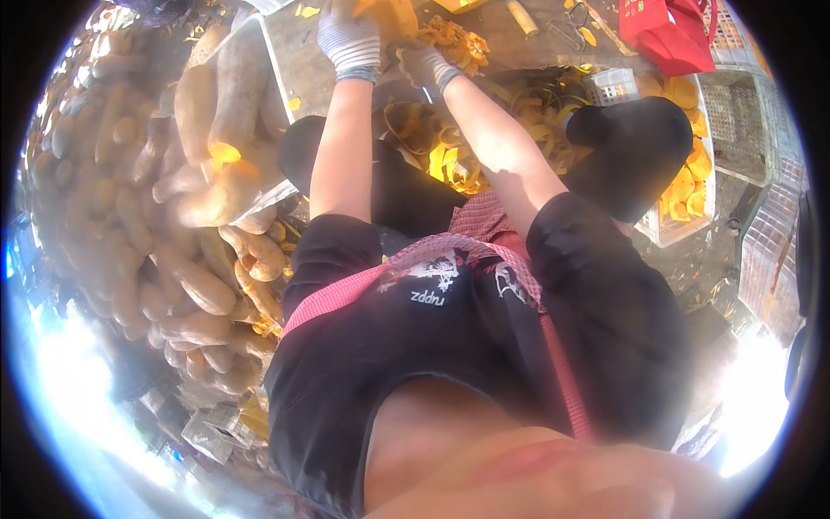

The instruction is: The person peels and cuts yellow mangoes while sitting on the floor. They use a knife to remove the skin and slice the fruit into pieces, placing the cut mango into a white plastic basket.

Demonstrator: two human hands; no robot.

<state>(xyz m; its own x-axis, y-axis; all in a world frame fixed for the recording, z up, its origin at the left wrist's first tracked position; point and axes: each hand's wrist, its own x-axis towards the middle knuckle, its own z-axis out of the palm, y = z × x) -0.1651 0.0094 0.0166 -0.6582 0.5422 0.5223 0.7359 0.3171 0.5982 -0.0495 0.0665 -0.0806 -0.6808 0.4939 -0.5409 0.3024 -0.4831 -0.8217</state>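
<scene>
At the top edge, my left hand [350, 42] in a striped knit glove grips the side of an orange piece of squash [392, 16], whose far part is cut off by the frame. My right hand [423, 63], gloved too and blurred, is just below that piece. A thin bright sliver shows under the right hand; I cannot tell whether it is a tool being held. Stringy orange squash pulp [457, 45] lies on the board [301, 58] beside the right hand. Between my knees is a heap of curled squash peelings [457, 162].
Whole tan squashes [188, 279] are piled along the left. To the right, a white crate [707, 220] holds peeled orange pieces [690, 175], near a grey plastic crate [739, 123]. A red bag [668, 39], a wooden handle [522, 18] and a peeler-like metal tool [574, 19] are at the top right.
</scene>
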